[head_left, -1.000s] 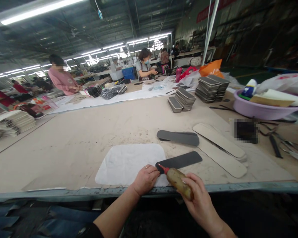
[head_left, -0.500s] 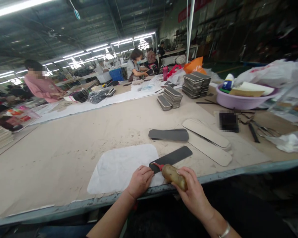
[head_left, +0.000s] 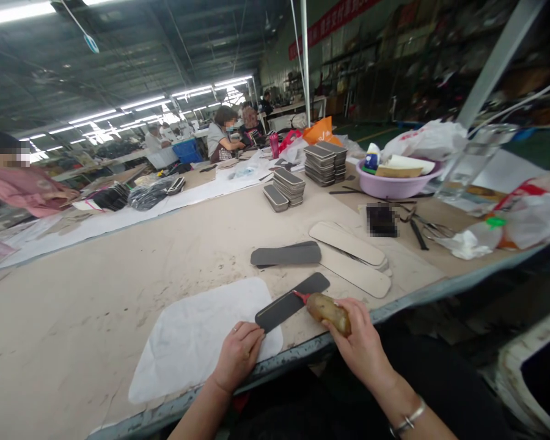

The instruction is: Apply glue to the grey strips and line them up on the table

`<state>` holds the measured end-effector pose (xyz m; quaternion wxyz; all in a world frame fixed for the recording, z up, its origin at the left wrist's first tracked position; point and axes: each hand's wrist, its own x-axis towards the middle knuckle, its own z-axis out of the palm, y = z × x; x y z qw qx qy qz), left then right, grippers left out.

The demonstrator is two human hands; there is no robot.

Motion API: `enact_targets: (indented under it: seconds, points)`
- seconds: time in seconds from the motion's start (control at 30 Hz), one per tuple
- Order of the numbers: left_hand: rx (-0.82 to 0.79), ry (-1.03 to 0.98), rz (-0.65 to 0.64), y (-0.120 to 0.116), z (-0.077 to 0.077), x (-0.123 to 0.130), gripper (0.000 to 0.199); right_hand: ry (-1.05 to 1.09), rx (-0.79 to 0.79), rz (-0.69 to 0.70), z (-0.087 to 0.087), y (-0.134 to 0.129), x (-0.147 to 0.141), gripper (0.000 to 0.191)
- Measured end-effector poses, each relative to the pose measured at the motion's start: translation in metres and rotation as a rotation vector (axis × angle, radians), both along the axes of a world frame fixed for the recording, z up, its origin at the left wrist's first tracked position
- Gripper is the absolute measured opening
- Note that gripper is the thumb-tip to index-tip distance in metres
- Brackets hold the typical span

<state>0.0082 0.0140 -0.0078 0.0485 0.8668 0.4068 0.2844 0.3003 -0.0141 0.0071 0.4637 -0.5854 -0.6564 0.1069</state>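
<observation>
Touching the 8 o'clock end of a black strip (head_left: 286, 305) with left hand (head_left: 238, 354) bunched, pinch unclear, gripping a bottle (head_left: 329, 313) at its 4 o'clock in right hand (head_left: 360, 339), grey strips (head_left: 286, 255) at 12, pale strips (head_left: 349, 244) at 2, purple tub (head_left: 389, 187) farther at 1.

Light is cast by long white tubular lamps (head_left: 19, 13) at eleven o'clock; dimness is noted at one o'clock.

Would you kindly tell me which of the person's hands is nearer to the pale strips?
Right. The right hand, around the squeeze bottle, is on the near side of the pale strips; the left hand is farther to their left, at the near end of the black strip.
</observation>
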Motion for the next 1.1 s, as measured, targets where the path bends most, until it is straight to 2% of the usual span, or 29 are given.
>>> enact_targets:
  seconds: [0.17,0.4,0.53,0.67,0.8,0.93,1.1]
  points:
    - [0.022,0.009,0.0,0.0,0.004,0.001,0.017,-0.028,0.018,-0.104,0.002,0.003,0.014,0.035]
    - [0.008,0.024,0.008,0.0,0.0,0.0,0.016,-0.058,0.023,-0.255,0.004,0.007,0.03,0.04]
    - [0.002,0.003,0.009,0.0,0.0,0.0,0.016,-0.057,0.067,-0.295,0.007,0.009,0.033,0.039]
    - [-0.014,-0.003,0.019,-0.001,0.0,0.0,0.017,0.049,0.104,-0.204,0.009,0.004,0.024,0.041]
    - [-0.019,0.01,0.037,-0.002,0.001,0.001,0.016,0.179,-0.026,-0.031,0.007,-0.003,0.0,0.043]
    - [0.0,0.031,0.058,-0.002,0.003,0.003,0.015,0.195,-0.088,0.127,0.007,-0.006,-0.026,0.04]
    - [0.014,0.046,0.055,-0.003,0.005,0.004,0.015,0.192,-0.11,0.177,0.006,-0.001,-0.044,0.037]
